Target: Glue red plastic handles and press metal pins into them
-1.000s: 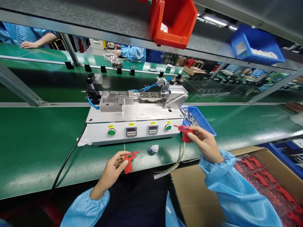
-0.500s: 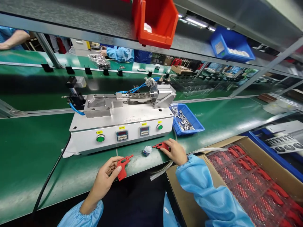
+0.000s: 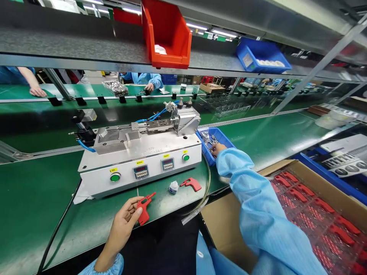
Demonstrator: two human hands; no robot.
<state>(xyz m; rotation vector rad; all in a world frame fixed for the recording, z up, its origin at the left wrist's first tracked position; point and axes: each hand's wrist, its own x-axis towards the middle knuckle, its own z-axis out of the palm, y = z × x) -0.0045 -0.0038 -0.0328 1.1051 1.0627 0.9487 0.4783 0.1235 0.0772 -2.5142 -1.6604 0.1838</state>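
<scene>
My left hand point(image 3: 124, 220) grips a red pistol-shaped plastic part point(image 3: 143, 209) near the front edge of the green belt. A second red part point(image 3: 191, 184) lies loose on the belt beside a small white bottle point(image 3: 173, 187). My right hand point(image 3: 217, 149) reaches into a blue tray point(image 3: 207, 153) of small metal pins to the right of the white machine point(image 3: 137, 152). Its fingers are mostly hidden behind the blue sleeve.
A cardboard box point(image 3: 226, 225) at the lower right holds rows of red parts under clear film. Red bin point(image 3: 166, 36) and blue bin point(image 3: 262, 57) sit on the overhead shelf. Other workers' hands rest on the far belt. A black cable and clear hose trail off the machine.
My right hand set its red part down on the belt next to the white bottle, then moved up into the blue tray. The left hand kept hold of its part.
</scene>
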